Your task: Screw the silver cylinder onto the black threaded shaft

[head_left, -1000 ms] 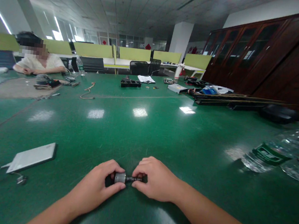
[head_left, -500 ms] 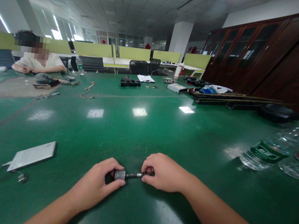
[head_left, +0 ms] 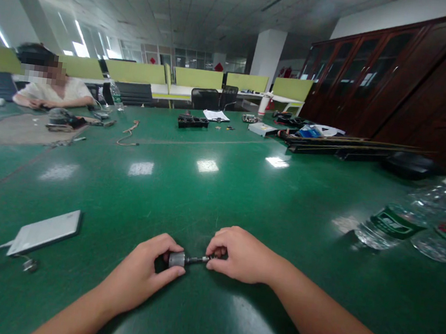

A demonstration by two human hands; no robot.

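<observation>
A grey metal cylinder (head_left: 177, 259) with a thin dark shaft (head_left: 195, 260) lies low over the green table, close in front of me. Thumb and fingers of my left hand (head_left: 149, 266) are closed round the cylinder at the shaft's left end. From the other side, my right hand (head_left: 238, 255) pinches the shaft's right end, where a small ridged part shows between the fingertips. My right fingers hide some of that end. To the left lies a flat silver device (head_left: 44, 233), with a small round metal piece (head_left: 30, 265) beside it.
Two water bottles (head_left: 393, 223) stand at the right. Long black strips (head_left: 331, 146), a silver box (head_left: 262, 129) and a black tray (head_left: 193, 122) lie farther back. A person (head_left: 56, 89) sits at the far left, near a cord (head_left: 128, 134).
My view has shifted slightly, so everything sits a little farther left. My right fingertips are a touch closer to the cylinder; both hands keep their hold.
</observation>
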